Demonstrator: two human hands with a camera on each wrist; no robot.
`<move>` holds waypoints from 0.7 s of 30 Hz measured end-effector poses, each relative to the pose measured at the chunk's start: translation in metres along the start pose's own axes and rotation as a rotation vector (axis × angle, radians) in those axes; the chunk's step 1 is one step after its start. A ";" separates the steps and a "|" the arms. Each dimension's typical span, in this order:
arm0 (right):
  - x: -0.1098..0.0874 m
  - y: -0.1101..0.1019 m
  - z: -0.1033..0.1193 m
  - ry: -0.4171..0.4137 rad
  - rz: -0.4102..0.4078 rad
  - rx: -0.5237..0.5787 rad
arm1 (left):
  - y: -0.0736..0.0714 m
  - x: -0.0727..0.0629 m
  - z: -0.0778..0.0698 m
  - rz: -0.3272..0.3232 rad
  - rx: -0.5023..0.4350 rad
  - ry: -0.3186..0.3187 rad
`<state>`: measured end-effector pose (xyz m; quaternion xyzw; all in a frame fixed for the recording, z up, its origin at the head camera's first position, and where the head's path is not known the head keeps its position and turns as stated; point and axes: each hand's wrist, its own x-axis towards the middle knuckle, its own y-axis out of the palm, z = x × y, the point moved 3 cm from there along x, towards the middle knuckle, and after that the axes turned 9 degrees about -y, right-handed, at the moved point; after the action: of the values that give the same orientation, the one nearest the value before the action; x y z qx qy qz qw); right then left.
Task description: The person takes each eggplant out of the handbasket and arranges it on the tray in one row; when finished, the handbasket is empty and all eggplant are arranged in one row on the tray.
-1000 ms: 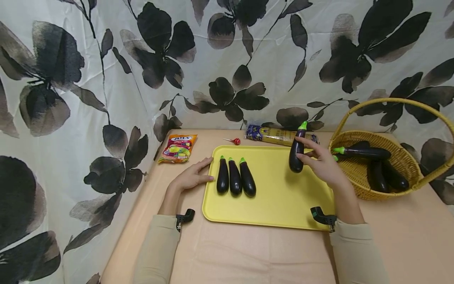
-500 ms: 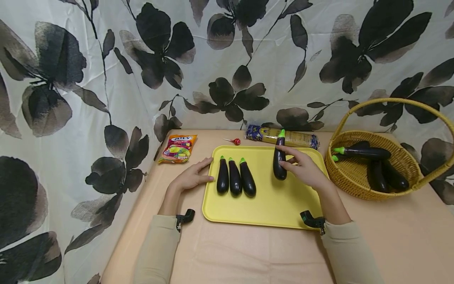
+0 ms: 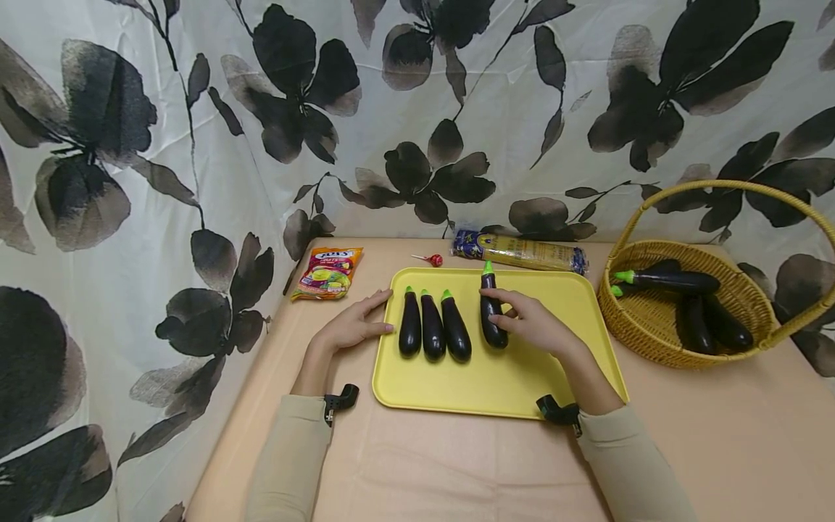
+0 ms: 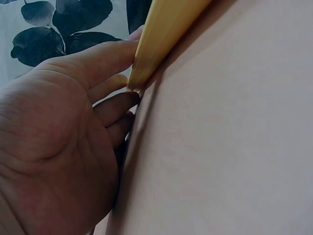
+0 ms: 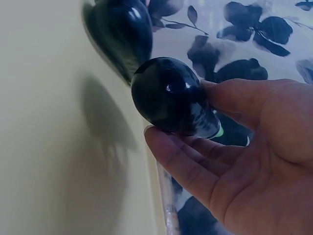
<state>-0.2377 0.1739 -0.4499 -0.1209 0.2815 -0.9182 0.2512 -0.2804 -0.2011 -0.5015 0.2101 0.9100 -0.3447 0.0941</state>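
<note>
**Pinching an eggplant (image 3: 488, 309) above a yellow tray (image 3: 450, 388)**

Between thumb and fingertips, the right hand (image 3: 538, 322) grips the eggplant around its middle. In the right wrist view its rounded end points toward the camera, and its shadow falls on the tray apart from it, so it is held just off the surface. In the head view its green stem points toward the far edge. Near it, on the left part of the tray, lie three eggplants (image 3: 433, 326) side by side, stems also away from the person.

The left hand (image 3: 349, 326) touches the tray's left rim, fingers extended and thumb apart from them.

Just beside the tray's right edge stands a wicker basket (image 3: 629, 326) with a tall handle, holding more eggplants (image 3: 678, 282). Beyond the tray's far edge lie a long pasta packet (image 3: 518, 251) and a red lollipop (image 3: 435, 259); a candy bag (image 3: 327, 273) sits past the far left corner. Behind hangs a floral curtain (image 3: 515, 109).
</note>
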 end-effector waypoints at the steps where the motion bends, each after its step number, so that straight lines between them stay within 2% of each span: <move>1: 0.001 0.002 0.000 -0.002 0.011 -0.013 | 0.000 0.000 0.000 0.001 -0.002 0.001; 10: 0.005 0.016 0.000 -0.022 0.081 -0.046 | 0.000 0.000 0.001 -0.002 0.001 0.000; 21: 0.007 0.024 -0.004 -0.016 0.096 -0.141 | 0.002 0.002 0.003 -0.011 0.006 0.009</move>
<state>-0.2360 0.1548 -0.4658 -0.1322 0.3490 -0.8820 0.2878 -0.2814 -0.2012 -0.5057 0.2070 0.9105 -0.3469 0.0878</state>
